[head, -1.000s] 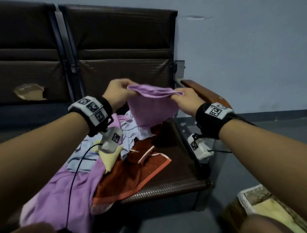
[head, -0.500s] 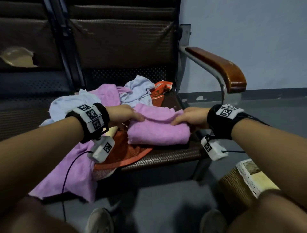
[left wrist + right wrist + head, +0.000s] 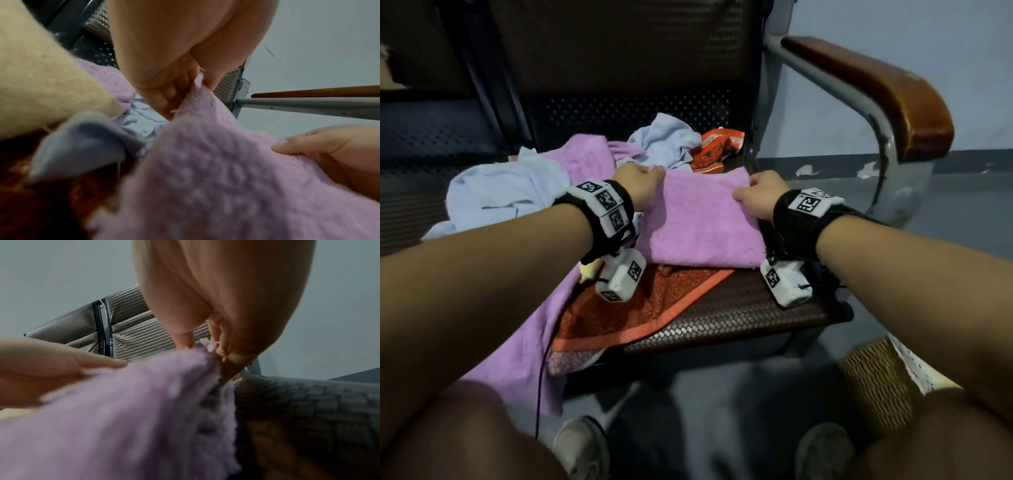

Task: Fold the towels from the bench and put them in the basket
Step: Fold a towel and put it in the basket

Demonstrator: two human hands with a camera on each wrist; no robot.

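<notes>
A folded purple towel (image 3: 702, 219) lies on the bench seat (image 3: 739, 308), on top of an orange towel (image 3: 640, 308). My left hand (image 3: 640, 181) pinches the purple towel's far left corner (image 3: 197, 87). My right hand (image 3: 760, 195) pinches its far right corner (image 3: 205, 348). Behind lie a light blue towel (image 3: 506, 192), a second purple towel (image 3: 585, 157) and a crumpled pale blue one (image 3: 664, 140). The wicker basket (image 3: 876, 383) stands on the floor at the lower right, partly hidden by my right arm.
A wooden armrest (image 3: 876, 89) on a metal tube curves over the seat's right side. The bench backrest (image 3: 619, 51) rises behind the towels. My knees and shoes (image 3: 582, 448) fill the lower edge. A yellow cloth (image 3: 41, 81) shows beside my left wrist.
I lowered the purple towel from the air onto the seat; both hands now hold its far corners, and the towel lies flatter and larger than half a second ago.
</notes>
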